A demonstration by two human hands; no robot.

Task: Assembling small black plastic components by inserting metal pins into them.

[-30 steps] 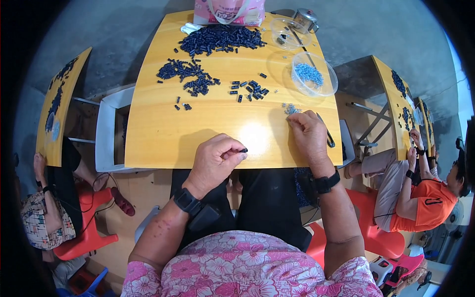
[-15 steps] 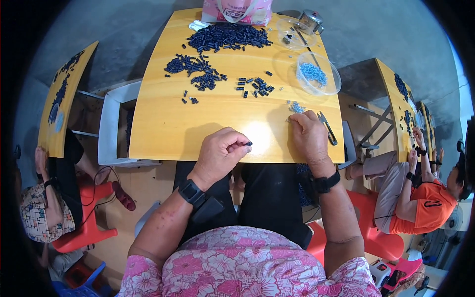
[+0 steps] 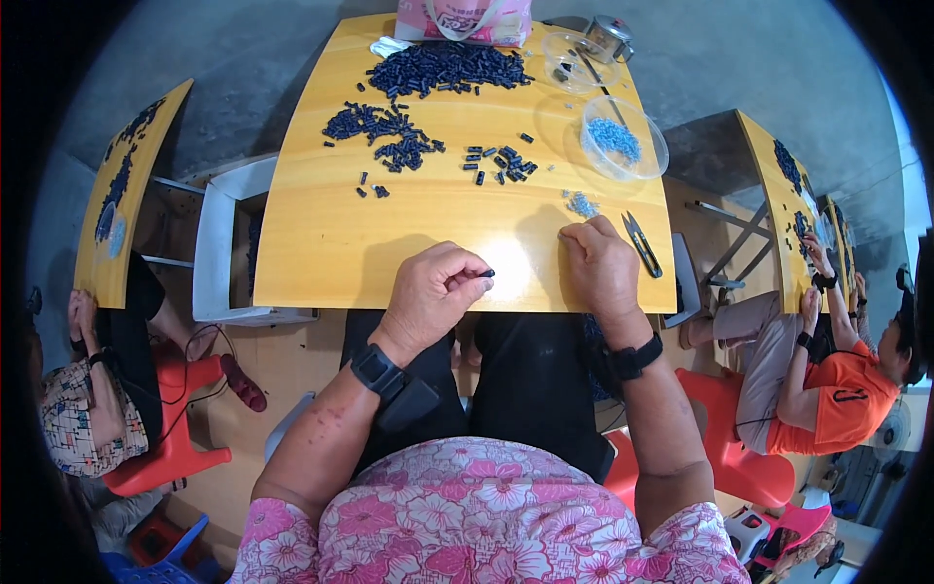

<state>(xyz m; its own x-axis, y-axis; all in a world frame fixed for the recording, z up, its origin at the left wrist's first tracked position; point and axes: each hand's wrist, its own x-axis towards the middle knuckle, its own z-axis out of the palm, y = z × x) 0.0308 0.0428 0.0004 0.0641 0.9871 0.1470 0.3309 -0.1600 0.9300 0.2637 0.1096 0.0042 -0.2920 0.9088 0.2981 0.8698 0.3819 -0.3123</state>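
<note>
Over the table's near edge, my left hand pinches a small black cylindrical part between thumb and fingertips. My right hand is closed, fingertips together, a little above the tabletop; what it pinches, if anything, is too small to make out. Just beyond it lies a small heap of tiny clear-blue pieces. Black thread snips rest to the right of this hand. A loose group of black parts lies farther off, in front of my hands.
A large pile of black parts and a smaller one cover the table's far left. A clear bowl holds blue pieces; another clear tub, a metal mug and a pink bag stand behind. People work at side tables.
My right hand has moved slightly left and nearer to me, away from the small blue heap. My left hand still holds the black part in nearly the same place.
</note>
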